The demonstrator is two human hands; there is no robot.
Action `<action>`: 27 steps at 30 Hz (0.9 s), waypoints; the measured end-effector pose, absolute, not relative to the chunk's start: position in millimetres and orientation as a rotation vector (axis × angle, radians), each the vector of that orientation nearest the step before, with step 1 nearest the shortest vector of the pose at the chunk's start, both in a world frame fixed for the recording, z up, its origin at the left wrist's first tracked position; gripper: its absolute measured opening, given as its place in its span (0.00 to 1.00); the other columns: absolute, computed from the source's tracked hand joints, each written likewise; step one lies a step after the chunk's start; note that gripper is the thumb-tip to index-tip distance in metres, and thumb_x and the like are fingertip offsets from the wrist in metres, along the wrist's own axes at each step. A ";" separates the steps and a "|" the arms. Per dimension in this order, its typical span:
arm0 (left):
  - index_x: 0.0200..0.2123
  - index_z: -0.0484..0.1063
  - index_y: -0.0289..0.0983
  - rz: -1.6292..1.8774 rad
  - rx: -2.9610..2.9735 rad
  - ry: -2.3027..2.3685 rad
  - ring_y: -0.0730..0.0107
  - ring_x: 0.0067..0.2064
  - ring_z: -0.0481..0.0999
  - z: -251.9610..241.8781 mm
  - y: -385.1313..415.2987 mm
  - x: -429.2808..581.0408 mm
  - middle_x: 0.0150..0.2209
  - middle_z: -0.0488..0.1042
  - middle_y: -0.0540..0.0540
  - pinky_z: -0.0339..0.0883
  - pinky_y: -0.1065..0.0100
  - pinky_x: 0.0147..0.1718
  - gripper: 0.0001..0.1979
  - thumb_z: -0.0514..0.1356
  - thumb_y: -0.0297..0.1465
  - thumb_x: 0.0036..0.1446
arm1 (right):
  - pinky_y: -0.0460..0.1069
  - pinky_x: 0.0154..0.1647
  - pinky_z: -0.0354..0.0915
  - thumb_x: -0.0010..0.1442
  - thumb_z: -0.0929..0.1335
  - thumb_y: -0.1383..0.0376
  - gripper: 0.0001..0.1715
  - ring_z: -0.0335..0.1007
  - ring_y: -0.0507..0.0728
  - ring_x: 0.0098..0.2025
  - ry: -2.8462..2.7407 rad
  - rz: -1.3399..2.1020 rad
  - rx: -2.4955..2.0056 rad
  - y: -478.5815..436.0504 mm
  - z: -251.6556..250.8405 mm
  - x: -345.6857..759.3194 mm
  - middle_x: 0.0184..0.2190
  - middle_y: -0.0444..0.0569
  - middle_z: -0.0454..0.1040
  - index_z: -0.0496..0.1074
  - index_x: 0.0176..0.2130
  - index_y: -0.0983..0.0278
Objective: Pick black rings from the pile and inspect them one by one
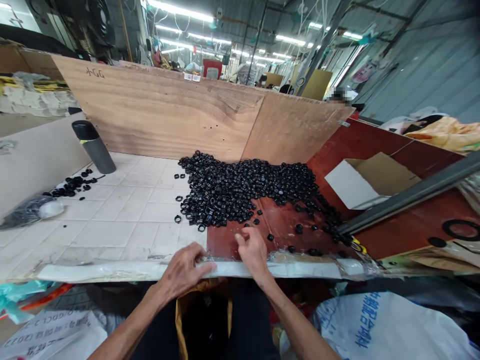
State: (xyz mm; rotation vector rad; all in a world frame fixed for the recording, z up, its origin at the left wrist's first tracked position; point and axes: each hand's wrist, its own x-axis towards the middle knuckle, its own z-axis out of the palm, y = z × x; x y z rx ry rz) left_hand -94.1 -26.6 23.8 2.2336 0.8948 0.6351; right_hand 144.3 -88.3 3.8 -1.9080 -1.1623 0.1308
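Observation:
A big heap of small black ring-shaped parts [221, 190] lies on the worktable, spread over white tile-patterned sheeting and a red-brown board. At the table's front edge is my left hand [183, 270], its thumb stretched to the right, apart from the bent fingers; no part shows in it. My right hand [254, 250] reaches over the red-brown board [225, 242] at the near side of the heap. Its thumb and forefinger stand apart, close to a loose black part. Below the edge, between my legs, an open yellow-rimmed bag [180, 320] has a dark inside.
A dark bottle [98, 150] stands at left, near scattered black pieces [71, 186] and a plastic bag [26, 212]. Plywood [168, 110] walls the back. At right are an open carton [356, 185] and a slanting metal bar [412, 195]. White sacks [390, 325] lie below.

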 end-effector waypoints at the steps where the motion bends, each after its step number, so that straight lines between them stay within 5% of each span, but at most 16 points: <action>1: 0.35 0.71 0.39 0.750 2.181 1.076 0.66 0.29 0.73 19.4 -16.4 -88.3 0.28 0.72 0.50 0.68 0.66 0.31 0.11 0.63 0.40 0.60 | 0.52 0.38 0.69 0.57 0.68 0.62 0.13 0.73 0.61 0.38 -1.179 -0.014 -1.922 -82.2 0.4 157.1 0.40 0.54 0.73 0.76 0.43 0.63; 3: 0.39 0.71 0.38 0.905 2.150 1.300 0.66 0.30 0.74 8.8 2.7 -74.4 0.32 0.73 0.49 0.69 0.64 0.34 0.11 0.64 0.39 0.59 | 0.54 0.41 0.69 0.56 0.67 0.66 0.18 0.72 0.61 0.40 -1.268 -0.126 -1.928 -70.9 -8.2 177.4 0.44 0.55 0.71 0.75 0.47 0.63; 8: 0.43 0.73 0.37 0.752 2.231 1.519 0.58 0.39 0.78 -6.2 20.6 -50.4 0.43 0.74 0.42 0.68 0.64 0.36 0.11 0.64 0.35 0.59 | 0.55 0.44 0.69 0.60 0.65 0.68 0.10 0.72 0.61 0.40 -1.439 -0.097 -1.868 -58.2 -26.9 181.8 0.37 0.55 0.74 0.76 0.38 0.64; 15: 0.39 0.71 0.39 0.837 2.241 1.382 0.61 0.36 0.78 -9.8 16.5 -53.3 0.36 0.77 0.45 0.68 0.64 0.37 0.07 0.63 0.28 0.56 | 0.48 0.32 0.71 0.60 0.68 0.63 0.10 0.73 0.55 0.33 -1.342 0.494 -1.504 -52.9 -8.8 128.8 0.41 0.52 0.77 0.77 0.40 0.63; 18: 0.38 0.71 0.39 0.876 2.159 1.272 0.63 0.32 0.78 -9.8 17.4 -52.3 0.32 0.78 0.48 0.69 0.65 0.35 0.07 0.62 0.28 0.54 | 0.48 0.39 0.73 0.61 0.68 0.63 0.12 0.76 0.57 0.43 -1.292 0.647 -1.344 -46.2 -1.5 113.2 0.47 0.52 0.76 0.79 0.43 0.61; 21: 0.39 0.70 0.40 0.917 2.095 1.128 0.64 0.33 0.80 -9.8 17.8 -50.4 0.35 0.80 0.48 0.70 0.66 0.37 0.07 0.61 0.28 0.55 | 0.50 0.44 0.74 0.60 0.70 0.62 0.17 0.77 0.57 0.42 -1.231 0.754 -1.321 -41.4 -4.3 107.6 0.44 0.51 0.79 0.77 0.50 0.61; 27: 0.45 0.72 0.39 0.932 1.911 0.912 0.68 0.35 0.81 -14.1 19.5 -50.1 0.42 0.80 0.47 0.75 0.67 0.37 0.11 0.61 0.26 0.57 | 0.50 0.44 0.75 0.60 0.70 0.63 0.08 0.77 0.58 0.44 -1.253 0.699 -1.315 -39.8 -9.4 108.1 0.42 0.51 0.79 0.79 0.39 0.62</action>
